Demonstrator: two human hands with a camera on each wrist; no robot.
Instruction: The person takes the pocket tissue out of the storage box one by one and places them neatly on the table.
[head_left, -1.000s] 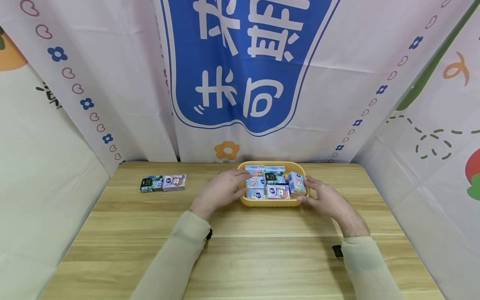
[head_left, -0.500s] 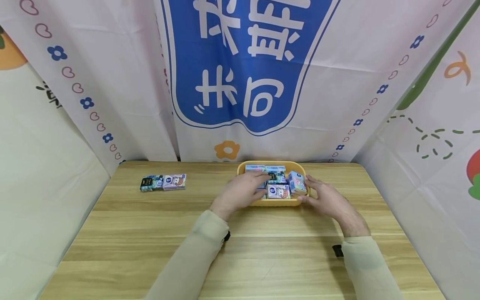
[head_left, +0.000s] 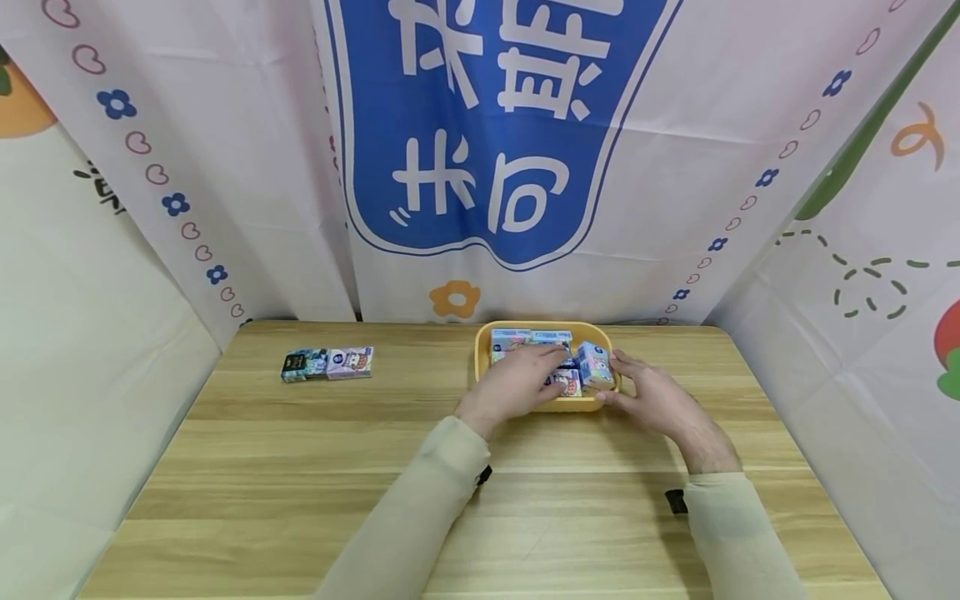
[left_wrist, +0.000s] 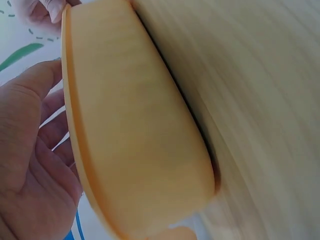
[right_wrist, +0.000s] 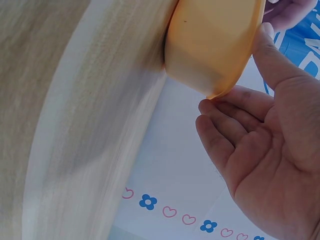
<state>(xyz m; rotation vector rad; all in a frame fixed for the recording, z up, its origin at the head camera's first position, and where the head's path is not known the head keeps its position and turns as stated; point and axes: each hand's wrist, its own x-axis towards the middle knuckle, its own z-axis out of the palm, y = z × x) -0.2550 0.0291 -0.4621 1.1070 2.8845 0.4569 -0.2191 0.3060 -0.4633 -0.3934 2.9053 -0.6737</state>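
Observation:
A yellow plastic basket (head_left: pixel 542 325) stands at the back of the table, holding several small printed packs that look like pocket tissues. My left hand (head_left: pixel 516 385) reaches over its front rim, covering some packs; the fingertips are above a dark blue-green pack (head_left: pixel 553 338) and a pink-and-white pack (head_left: pixel 572 382). In the left wrist view, the left hand's (left_wrist: pixel 25 140) fingers are loosely bent beyond the rim, their tips hidden. A blue pastel pack (head_left: pixel 596 365) leans at the basket's right end. There my right hand (head_left: pixel 652 400) grips the rim, thumb in front and fingers behind.
A dark blue-green pack (head_left: pixel 304 365) and a pale purple pack (head_left: pixel 349 362) lie side by side on the wooden table (head_left: pixel 570 517), at the back left. A printed cloth (head_left: pixel 405 283) hangs close behind the basket, with more cloth on both sides.
My left hand has slid rightward over the basket from its left end to its middle, uncovering packs at the left and covering others. The right hand and basket have stayed put.

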